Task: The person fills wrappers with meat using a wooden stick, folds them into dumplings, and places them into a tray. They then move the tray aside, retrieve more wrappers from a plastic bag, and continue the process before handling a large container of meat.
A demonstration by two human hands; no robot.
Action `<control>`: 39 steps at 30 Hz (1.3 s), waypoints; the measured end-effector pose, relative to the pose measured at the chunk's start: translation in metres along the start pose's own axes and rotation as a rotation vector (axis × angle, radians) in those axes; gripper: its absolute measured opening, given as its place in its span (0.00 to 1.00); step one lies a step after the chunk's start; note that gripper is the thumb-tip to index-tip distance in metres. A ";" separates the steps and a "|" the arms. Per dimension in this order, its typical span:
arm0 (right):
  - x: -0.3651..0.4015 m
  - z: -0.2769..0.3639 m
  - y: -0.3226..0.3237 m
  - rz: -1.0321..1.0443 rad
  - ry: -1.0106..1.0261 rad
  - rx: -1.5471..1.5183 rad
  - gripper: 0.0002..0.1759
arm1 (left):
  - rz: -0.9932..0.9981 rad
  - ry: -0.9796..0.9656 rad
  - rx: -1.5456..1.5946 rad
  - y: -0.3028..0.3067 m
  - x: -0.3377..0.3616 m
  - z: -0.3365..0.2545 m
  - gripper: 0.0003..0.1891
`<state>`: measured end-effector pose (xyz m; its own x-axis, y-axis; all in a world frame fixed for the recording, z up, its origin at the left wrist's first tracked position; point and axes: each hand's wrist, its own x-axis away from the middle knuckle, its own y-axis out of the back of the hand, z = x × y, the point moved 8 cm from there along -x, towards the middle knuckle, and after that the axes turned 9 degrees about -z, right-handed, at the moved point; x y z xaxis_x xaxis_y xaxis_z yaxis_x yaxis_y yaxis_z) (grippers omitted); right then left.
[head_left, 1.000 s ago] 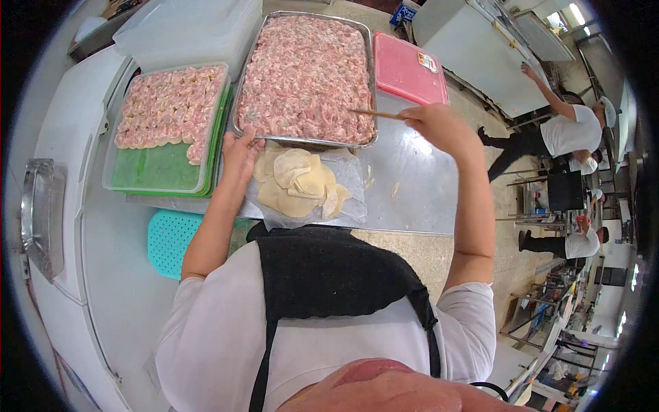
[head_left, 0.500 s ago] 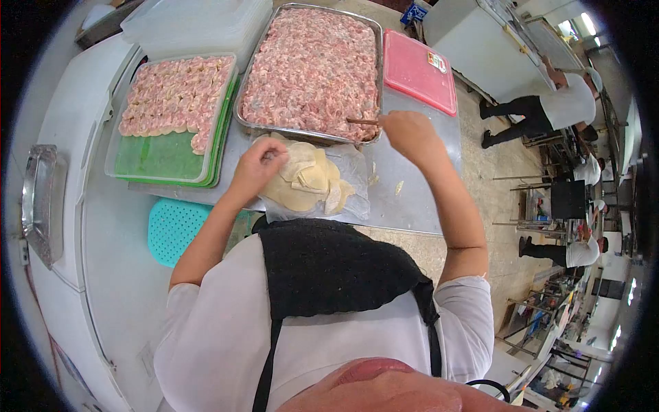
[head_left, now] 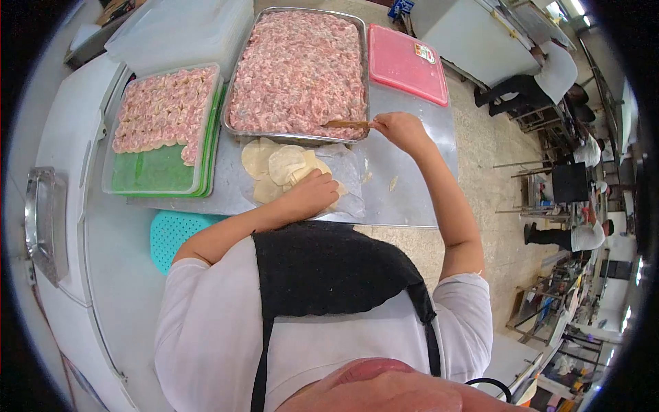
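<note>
My left hand is down on a loose pile of round, pale dough wrappers, its fingers curled at the edge of a wrapper; the fingertips are partly hidden. The pile rests on a clear plastic sheet. In my right hand is a flat wooden spatula, gripped by its end. The spatula's tip touches the pink minced meat filling near the front right of a large metal tray.
Left of the tray, filled dumplings stand in rows in a plastic container with a green base. A pink lid lies on the metal table. A turquoise perforated stool is below. Other people work at the right.
My left hand has come down and right onto the wrappers, which lie more spread out. My right hand has shifted slightly left, with more of the spatula showing. The view has shifted a little.
</note>
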<state>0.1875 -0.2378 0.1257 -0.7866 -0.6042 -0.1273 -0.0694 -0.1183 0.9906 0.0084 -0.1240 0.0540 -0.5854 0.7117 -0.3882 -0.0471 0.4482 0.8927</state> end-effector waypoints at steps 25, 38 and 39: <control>0.057 0.013 0.029 -0.141 0.027 0.164 0.19 | -0.670 1.086 1.339 0.057 0.087 0.093 0.13; 0.038 0.050 0.032 -0.391 0.050 0.005 0.16 | -0.503 0.426 -0.011 0.144 0.053 0.044 0.08; 0.035 0.058 0.024 -0.323 0.098 0.028 0.16 | -0.503 0.429 -0.011 0.145 0.053 0.046 0.08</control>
<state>0.1229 -0.2161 0.1475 -0.6590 -0.6119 -0.4374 -0.3231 -0.2949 0.8992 0.0078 0.0032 0.1520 -0.7606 0.1372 -0.6345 -0.4057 0.6627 0.6295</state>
